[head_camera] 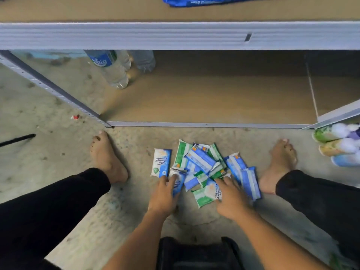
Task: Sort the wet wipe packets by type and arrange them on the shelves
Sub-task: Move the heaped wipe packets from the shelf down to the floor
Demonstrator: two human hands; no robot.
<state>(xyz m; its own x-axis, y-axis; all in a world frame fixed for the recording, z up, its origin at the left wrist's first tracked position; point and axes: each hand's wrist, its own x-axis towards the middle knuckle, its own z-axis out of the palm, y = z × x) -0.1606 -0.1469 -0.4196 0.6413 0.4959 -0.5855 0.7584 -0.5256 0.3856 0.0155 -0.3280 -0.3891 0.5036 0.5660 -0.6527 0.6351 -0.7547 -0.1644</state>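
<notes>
A pile of several blue and green wet wipe packets (206,166) lies on the concrete floor between my bare feet, in front of the shelf. One blue packet (161,162) lies apart at the pile's left. My left hand (163,193) rests with straight fingers on a blue packet (180,182) at the pile's near left edge. My right hand (230,197) reaches into the near right side, fingers spread over a blue packet (211,190) and a green one (201,197). Neither hand has a packet lifted.
The bottom shelf board (214,98) is bare except for two clear water bottles (115,69) at its back left. A grey shelf rail (175,36) runs above it, and a slanted upright (58,90) stands at left. Colourful packs (339,145) lie at right.
</notes>
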